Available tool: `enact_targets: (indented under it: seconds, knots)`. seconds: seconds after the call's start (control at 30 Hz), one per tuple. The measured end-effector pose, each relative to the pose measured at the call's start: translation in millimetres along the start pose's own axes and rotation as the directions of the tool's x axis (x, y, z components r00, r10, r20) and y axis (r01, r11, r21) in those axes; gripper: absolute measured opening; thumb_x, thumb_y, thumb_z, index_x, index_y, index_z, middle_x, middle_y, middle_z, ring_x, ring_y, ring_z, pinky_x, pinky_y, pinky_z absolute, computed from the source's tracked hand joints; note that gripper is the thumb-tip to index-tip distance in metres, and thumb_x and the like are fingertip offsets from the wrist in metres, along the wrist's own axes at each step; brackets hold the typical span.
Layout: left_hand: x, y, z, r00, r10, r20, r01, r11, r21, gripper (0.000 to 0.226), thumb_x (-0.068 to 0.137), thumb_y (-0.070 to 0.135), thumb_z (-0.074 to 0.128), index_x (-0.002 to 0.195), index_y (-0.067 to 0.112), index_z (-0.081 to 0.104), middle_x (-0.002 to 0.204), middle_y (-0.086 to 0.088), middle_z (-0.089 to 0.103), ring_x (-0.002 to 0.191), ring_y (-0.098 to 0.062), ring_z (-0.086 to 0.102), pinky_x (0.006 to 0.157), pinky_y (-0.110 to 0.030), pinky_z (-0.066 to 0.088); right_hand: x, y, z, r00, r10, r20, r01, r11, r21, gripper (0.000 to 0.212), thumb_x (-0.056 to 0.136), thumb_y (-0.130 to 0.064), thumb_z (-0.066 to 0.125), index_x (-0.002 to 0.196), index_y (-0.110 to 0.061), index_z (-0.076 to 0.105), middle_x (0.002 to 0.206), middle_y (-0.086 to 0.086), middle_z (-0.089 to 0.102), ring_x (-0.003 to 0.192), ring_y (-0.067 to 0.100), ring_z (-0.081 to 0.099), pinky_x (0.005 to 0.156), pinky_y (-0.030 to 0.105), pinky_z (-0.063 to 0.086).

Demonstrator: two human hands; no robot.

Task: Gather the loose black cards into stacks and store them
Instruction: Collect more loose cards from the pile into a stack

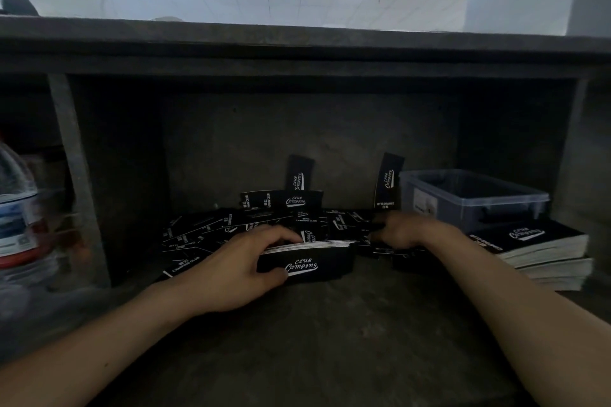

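Stack of black cards (307, 258) printed "Club Camping" stands on its long edge on the dark shelf (297, 340), white edges up. The left hand (244, 264) grips it, thumb across the printed face and fingers curled over the top edge. At 12 o'clock from it, loose cards (231, 225) lie in a jumbled heap running toward 10 o'clock. Behind the heap, 2 upright cards (299, 175) lean on the back wall.

The right hand (406, 233) is at 2 o'clock from the stack, palm down on the right end of the heap. It is blurred, so I cannot tell whether its fingers pinch a card.

At 3 o'clock, finished stacks (542, 248) lie flat, 1 on another. A clear plastic bin (472, 198) sits just behind them. A blurred bottle (20, 218) stands far off at 9 o'clock.
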State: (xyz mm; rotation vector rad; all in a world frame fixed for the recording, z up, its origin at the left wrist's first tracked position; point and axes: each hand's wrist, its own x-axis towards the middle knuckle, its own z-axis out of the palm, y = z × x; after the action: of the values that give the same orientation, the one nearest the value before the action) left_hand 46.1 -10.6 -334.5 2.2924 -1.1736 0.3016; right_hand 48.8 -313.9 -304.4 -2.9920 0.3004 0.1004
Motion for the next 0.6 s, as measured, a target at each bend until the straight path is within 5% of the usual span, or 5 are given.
enact_targets:
  seconds: [0.27,0.4,0.6]
  knots:
    - [0.5,3.4,-3.9,0.998,-0.065,0.020,0.067,0.995,-0.072,0.018,0.094,0.015,0.062,0.103,0.031,0.064,0.093,0.014,0.071,0.081,-0.003,0.067,0.072,-0.025,0.053,10.3,3.7,3.4,0.994,0.030,-0.101,-0.015,0.989,0.149,0.111,0.056,-0.084,0.069,0.146,-0.025,0.045,0.151,0.000,0.045,0.137,0.021,0.044,0.108,0.031,0.039]
    - [0.3,1.5,-3.8,0.995,-0.088,0.039,0.091,0.993,-0.072,0.022,0.083,0.022,0.065,0.102,0.033,0.064,0.096,0.014,0.073,0.086,-0.009,0.070,0.078,-0.033,0.057,17.0,7.5,6.8,0.981,0.078,-0.179,-0.026,0.962,0.272,0.089,0.062,-0.068,0.079,0.133,-0.018,0.060,0.136,0.001,0.059,0.124,0.020,0.056,0.097,0.027,0.044]
    - [-0.2,0.7,-3.1,0.994,-0.095,0.045,0.097,0.995,-0.035,0.019,0.077,0.028,0.065,0.096,0.028,0.066,0.089,0.011,0.072,0.085,-0.005,0.068,0.080,-0.036,0.056,30.5,10.3,0.2,0.899,0.175,-0.402,0.143,0.751,0.645,0.015,0.077,-0.028,0.084,0.083,-0.023,0.071,0.092,-0.002,0.073,0.098,0.020,0.068,0.094,0.032,0.052]
